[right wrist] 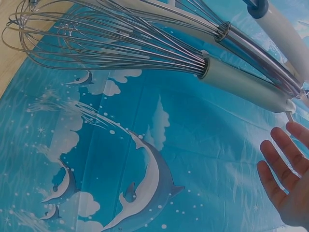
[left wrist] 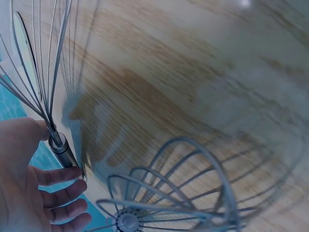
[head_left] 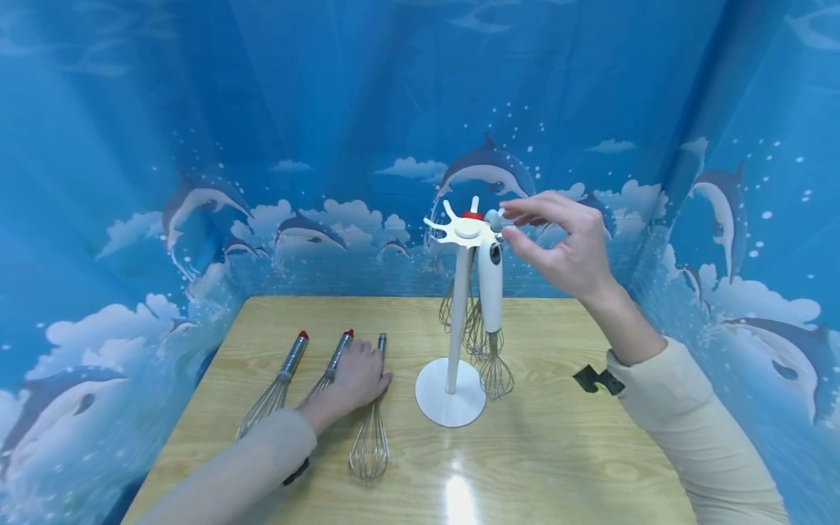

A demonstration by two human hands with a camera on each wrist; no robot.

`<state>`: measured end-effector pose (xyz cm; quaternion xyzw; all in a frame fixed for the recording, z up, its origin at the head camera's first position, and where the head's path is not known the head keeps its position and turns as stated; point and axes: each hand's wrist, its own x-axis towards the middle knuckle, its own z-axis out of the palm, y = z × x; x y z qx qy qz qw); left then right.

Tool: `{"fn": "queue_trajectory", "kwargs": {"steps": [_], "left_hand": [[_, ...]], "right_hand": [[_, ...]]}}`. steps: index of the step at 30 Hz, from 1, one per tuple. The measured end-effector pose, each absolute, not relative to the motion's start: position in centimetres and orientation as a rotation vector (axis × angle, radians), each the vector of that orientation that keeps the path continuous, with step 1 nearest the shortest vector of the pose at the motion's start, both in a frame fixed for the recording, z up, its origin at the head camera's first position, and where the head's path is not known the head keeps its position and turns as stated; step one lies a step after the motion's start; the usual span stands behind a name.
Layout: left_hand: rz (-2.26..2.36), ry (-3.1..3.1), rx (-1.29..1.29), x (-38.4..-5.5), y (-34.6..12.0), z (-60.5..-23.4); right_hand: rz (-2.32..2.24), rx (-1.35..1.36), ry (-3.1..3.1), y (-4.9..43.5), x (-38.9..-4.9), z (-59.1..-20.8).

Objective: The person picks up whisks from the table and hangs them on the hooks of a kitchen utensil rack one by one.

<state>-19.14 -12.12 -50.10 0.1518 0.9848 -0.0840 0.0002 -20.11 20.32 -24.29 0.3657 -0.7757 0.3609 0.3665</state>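
My left hand (head_left: 357, 373) is low over the table, its thumb and index finger pinching the steel handle (left wrist: 63, 150) of a wire whisk (head_left: 370, 441). That whisk lies on the wood, wires toward me. My right hand (head_left: 567, 237) is raised at the top of a white whisk stand (head_left: 456, 321), thumb and fingers apart beside one hook. Several whisks hang there, among them a white-handled whisk (head_left: 491, 288) in front. The right wrist view has a pale-handled whisk (right wrist: 246, 84) next to a steel-handled whisk (right wrist: 260, 58), with my fingertips close to the pale handle's hanging loop.
Left of my left hand lie two more red-tipped whisks: a middle whisk (head_left: 340, 350), partly covered by the hand, and an outer whisk (head_left: 278, 383). The stand's round white base (head_left: 436, 408) rests on the wooden table (head_left: 558, 437). A blue dolphin-print curtain (head_left: 341, 109) surrounds the table.
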Motion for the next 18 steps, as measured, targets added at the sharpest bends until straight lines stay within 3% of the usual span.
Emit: {"fn": "queue_trajectory", "kwargs": {"steps": [18], "left_hand": [[-0.344, 3.061, 0.475, -19.03, -11.55, -50.64]], "right_hand": [[0.953, 0.927, -1.994, 20.26, -20.11, -24.4]]}}
